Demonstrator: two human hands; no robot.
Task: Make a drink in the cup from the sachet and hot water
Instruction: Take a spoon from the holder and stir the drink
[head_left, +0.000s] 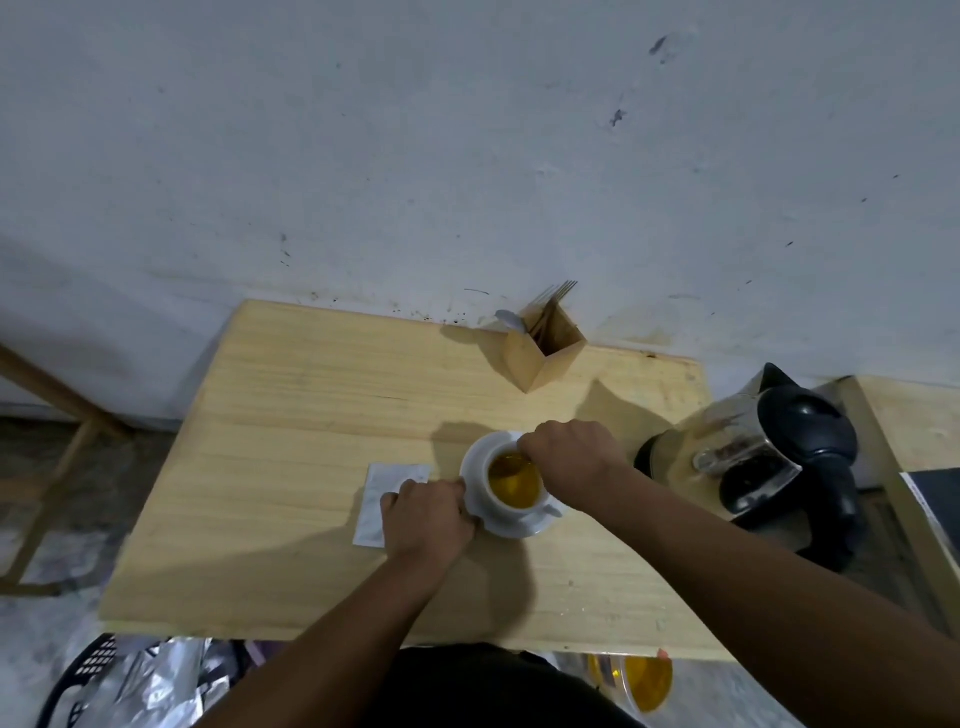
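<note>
The left hand (428, 517) pinches the white saucer's (511, 527) rim; the right hand (569, 452), fist closed, hovers over the amber-filled white cup (514, 480), bare pale wooden table (291, 410) leftward.

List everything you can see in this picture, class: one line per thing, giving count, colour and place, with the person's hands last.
table: one, pale wood, centre, against the wall
cup: one, white, holding amber liquid, on the saucer
saucer: one, white, on the table right of centre
sachet: one, white, flat on the table left of the saucer, partly under the left hand
holder: one, wood, at the table's back edge, with a spoon and forks in it
kettle: one, glass with black lid and handle, at the table's right edge
wall: one, grey-white, marked, behind the table
left hand: one, touching the saucer's left edge
right hand: one, closed, over the cup's far rim
</note>
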